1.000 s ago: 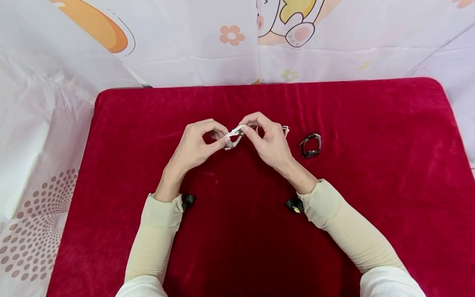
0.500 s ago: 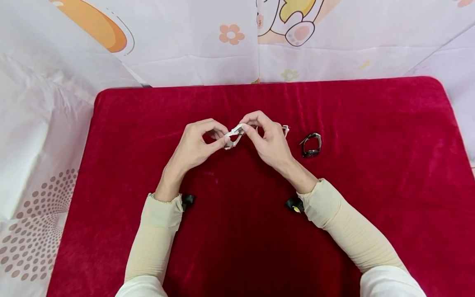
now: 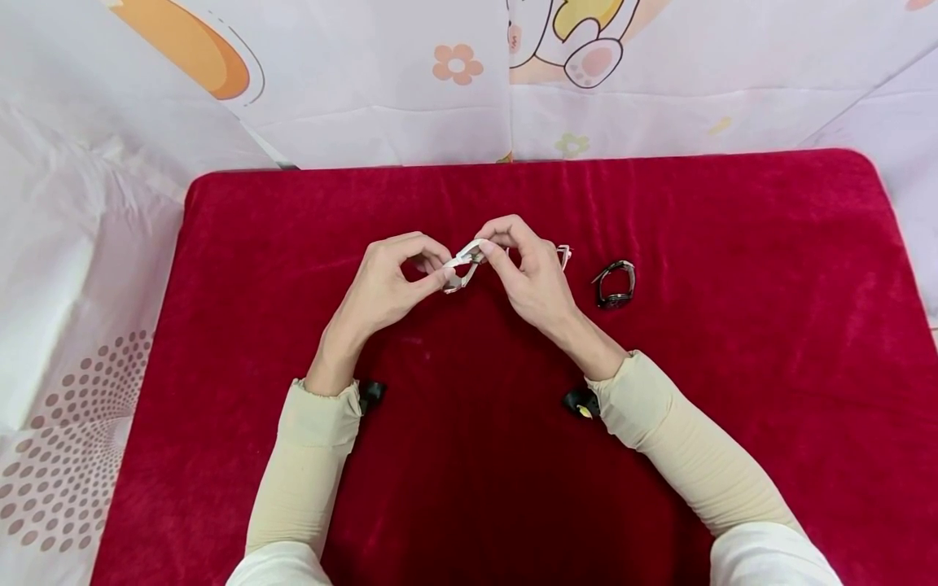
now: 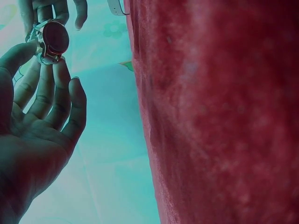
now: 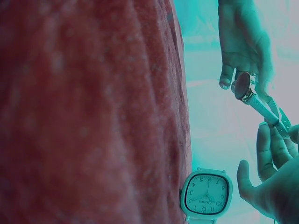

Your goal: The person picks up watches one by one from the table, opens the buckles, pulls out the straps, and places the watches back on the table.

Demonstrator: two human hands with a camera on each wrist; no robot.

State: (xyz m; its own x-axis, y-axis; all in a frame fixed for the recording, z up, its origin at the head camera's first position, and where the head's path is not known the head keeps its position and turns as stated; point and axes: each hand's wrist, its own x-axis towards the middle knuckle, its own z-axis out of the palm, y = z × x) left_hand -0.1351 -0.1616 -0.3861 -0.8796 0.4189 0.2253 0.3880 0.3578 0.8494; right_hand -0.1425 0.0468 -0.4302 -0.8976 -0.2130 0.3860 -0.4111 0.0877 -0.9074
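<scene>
Both my hands hold a small white-strapped wristwatch (image 3: 460,268) just above the red velvet cloth (image 3: 469,456). My left hand (image 3: 442,271) pinches its round case (image 4: 54,38) between thumb and fingertips. My right hand (image 3: 484,247) pinches the strap (image 5: 267,108) close to the case. In the right wrist view the round case (image 5: 243,86) hangs from the left hand's fingers (image 5: 227,79).
A white square-faced watch (image 5: 206,193) lies on the cloth just behind my right hand, partly hidden in the head view (image 3: 564,256). A dark watch (image 3: 614,285) lies to its right. Patterned white sheets (image 3: 352,89) surround the cloth.
</scene>
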